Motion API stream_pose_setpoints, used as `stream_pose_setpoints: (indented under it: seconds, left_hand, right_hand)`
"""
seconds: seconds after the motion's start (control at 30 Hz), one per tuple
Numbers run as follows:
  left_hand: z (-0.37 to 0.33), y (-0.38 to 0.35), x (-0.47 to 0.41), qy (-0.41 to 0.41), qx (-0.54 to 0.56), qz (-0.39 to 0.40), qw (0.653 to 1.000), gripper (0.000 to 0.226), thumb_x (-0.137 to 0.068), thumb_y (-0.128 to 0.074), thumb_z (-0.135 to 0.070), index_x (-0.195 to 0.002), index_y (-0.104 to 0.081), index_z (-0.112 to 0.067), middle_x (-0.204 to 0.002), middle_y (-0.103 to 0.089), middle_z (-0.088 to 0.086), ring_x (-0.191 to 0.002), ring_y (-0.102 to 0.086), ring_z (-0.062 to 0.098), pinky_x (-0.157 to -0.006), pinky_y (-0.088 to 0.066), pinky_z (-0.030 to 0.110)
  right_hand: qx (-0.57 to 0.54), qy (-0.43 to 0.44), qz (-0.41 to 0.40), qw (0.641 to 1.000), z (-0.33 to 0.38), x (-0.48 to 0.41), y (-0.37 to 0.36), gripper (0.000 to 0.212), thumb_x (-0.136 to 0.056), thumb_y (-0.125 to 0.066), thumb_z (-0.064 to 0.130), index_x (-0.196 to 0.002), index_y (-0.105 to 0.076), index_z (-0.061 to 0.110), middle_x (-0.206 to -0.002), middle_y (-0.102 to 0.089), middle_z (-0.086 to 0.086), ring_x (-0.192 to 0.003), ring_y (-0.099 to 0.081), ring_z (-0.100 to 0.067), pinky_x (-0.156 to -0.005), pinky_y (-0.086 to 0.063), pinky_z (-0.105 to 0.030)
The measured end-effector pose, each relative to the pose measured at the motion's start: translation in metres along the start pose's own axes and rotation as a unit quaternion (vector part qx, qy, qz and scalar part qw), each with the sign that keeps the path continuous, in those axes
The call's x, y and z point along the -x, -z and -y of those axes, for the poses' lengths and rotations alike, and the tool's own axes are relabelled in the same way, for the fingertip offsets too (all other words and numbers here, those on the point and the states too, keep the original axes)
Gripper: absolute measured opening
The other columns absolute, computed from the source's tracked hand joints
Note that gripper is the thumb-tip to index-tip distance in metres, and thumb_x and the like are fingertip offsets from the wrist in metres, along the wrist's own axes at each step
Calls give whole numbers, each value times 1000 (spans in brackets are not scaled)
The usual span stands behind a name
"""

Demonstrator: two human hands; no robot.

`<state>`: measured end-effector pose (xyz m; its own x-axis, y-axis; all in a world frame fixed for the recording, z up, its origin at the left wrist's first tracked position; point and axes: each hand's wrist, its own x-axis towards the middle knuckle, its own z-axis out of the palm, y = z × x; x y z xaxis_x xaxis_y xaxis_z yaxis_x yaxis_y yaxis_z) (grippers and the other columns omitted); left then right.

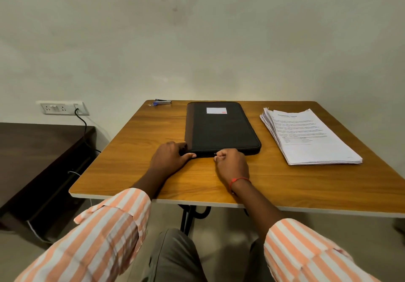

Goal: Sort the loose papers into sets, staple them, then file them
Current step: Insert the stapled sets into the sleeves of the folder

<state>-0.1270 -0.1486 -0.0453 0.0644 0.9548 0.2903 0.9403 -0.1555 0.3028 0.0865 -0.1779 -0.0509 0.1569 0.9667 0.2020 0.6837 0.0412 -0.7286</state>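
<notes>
From my remote seat I saw the black folder (219,128) lying flat and closed at the middle of the table (142,141), its short edge toward the person, which I judged put the zip within easy reach. The left hand (171,157) gripped the folder's corner at about 7 o'clock, thumb along the near edge and fingers curled over the side, apparently to brace it. The right hand (232,163), at the folder's 6 o'clock, had its fingers curled tight and pinched something small on that edge; I took it for the zip pull, though it was too small to be sure. The papers (311,137) sat in a loose fanned stack at 3 o'clock, apart from the folder and unsorted by the look of them. The stapler (163,102) waited at 11 o'clock by the far edge, untouched. I counted one folder, one stack, one stapler, and two hands, both on the folder.
</notes>
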Motion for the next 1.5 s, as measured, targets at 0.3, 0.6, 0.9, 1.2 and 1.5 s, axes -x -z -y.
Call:
stream_pose_setpoints:
  seconds: [0.3,0.6,0.9,1.2,1.5]
  left_hand:
    - [9,2,4,-68,85,34,993,60,-89,-70,-39,-145,-54,-24,-126,-67,0,-115,-61,20,-97,-52,38]
    - [7,2,8,-48,83,18,995,55,-90,-70,-37,-142,-57,-27,-124,-65,-3,-112,-60,17,-96,-53,37]
    - [3,7,12,-39,117,14,992,44,-88,-74,-20,-130,-66,-30,-114,-66,-2,-98,-59,10,-91,-55,28]
    - [4,10,12,-89,123,42,988,46,-86,-60,-24,-131,-58,-33,-115,-58,-8,-105,-55,9,-92,-52,33]
    - [-30,-5,14,4,6,69,998,106,-78,-52,-86,-159,-24,-24,-158,-35,2,-142,-37,25,-117,-34,48]
  right_hand:
    - [-11,12,41,999,39,14,-38,9,-91,-71,33,-89,-79,29,-94,-74,12,-86,-67,-11,-73,-58,-31]
    - [-40,33,78,996,36,13,-34,8,-92,-71,29,-89,-78,29,-94,-73,12,-89,-65,-6,-78,-58,-32]
    - [-32,57,99,993,43,17,-36,15,-94,-66,28,-84,-76,30,-81,-69,14,-80,-63,-5,-70,-56,-29]
    - [-109,12,-27,994,25,6,-18,16,-98,-62,26,-87,-73,20,-87,-69,7,-84,-65,-7,-70,-53,-22]
    - [-304,-289,-230,878,-25,-32,26,57,-89,-73,18,-136,-43,12,-133,-55,-14,-107,-68,-32,-84,-61,-42]
